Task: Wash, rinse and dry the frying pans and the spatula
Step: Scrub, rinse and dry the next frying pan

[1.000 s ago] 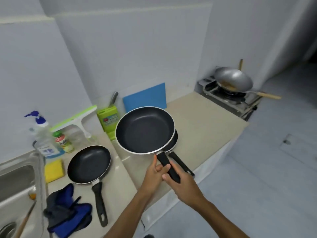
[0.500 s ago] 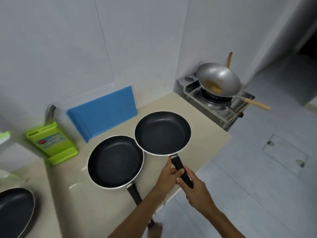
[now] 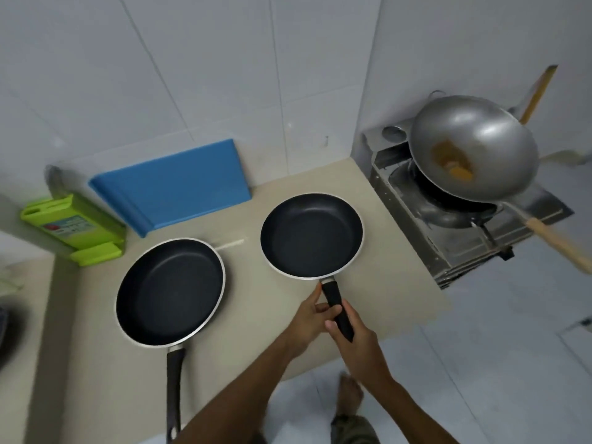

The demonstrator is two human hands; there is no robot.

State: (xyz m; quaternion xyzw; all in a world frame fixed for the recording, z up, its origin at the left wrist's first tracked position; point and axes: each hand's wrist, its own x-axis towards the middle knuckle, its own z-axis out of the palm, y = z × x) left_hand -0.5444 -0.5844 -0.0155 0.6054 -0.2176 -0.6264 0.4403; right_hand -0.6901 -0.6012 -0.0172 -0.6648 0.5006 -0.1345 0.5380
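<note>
Dim, even light; glare on the wok [image 3: 474,149]; wide-angle bending and blur at edges.

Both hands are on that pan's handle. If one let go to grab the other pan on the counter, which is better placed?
Probably left. The left hand sits on the side nearer the larger pan, while the right hand grips the smaller pan by its handle end.

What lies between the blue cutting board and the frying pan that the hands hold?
In the head view, only bare beige countertop lies between the blue cutting board and the held frying pan.
</note>
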